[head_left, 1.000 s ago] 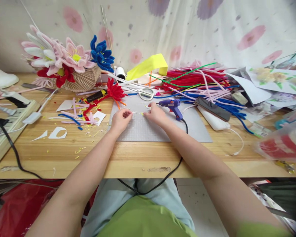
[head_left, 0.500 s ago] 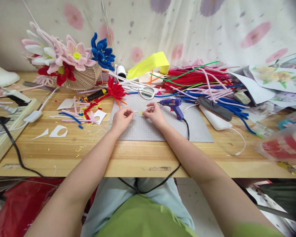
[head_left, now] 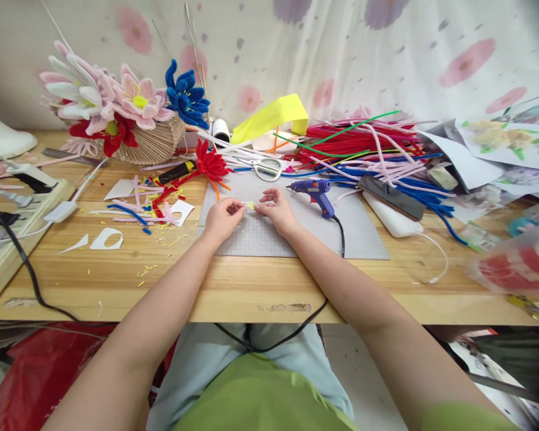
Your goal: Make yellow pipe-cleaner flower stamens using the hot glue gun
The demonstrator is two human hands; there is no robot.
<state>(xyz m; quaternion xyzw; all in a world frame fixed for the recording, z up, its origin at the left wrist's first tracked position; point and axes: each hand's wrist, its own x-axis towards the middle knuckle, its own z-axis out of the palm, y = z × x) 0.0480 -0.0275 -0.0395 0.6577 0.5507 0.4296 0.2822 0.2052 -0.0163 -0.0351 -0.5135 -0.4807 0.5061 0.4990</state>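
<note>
Both hands meet over the grey cutting mat [head_left: 354,233]. My left hand [head_left: 224,218] is closed in a pinch at the left edge of a small pale-yellow piece [head_left: 250,205]; what its fingertips hold is too small to make out. From the right, my right hand [head_left: 276,211] pinches the same yellow piece between thumb and fingers. Just right of that hand, a purple hot glue gun [head_left: 314,190] lies on the mat. White-handled scissors [head_left: 269,169] lie behind the hands. A red pipe-cleaner flower [head_left: 210,160] rests to the left of them.
Pipe cleaners [head_left: 363,146] are heaped at the back right, near a dark phone [head_left: 391,197]. Finished fuzzy flowers [head_left: 139,102] stand back left. Scraps [head_left: 130,209] litter the left side by a power strip [head_left: 22,239]. The glue gun's black cable [head_left: 341,233] runs over the front edge.
My right hand has moved slightly left with the yellow piece, closing the gap to my left hand. A thin white strip seen at my left fingertips earlier no longer shows clearly.
</note>
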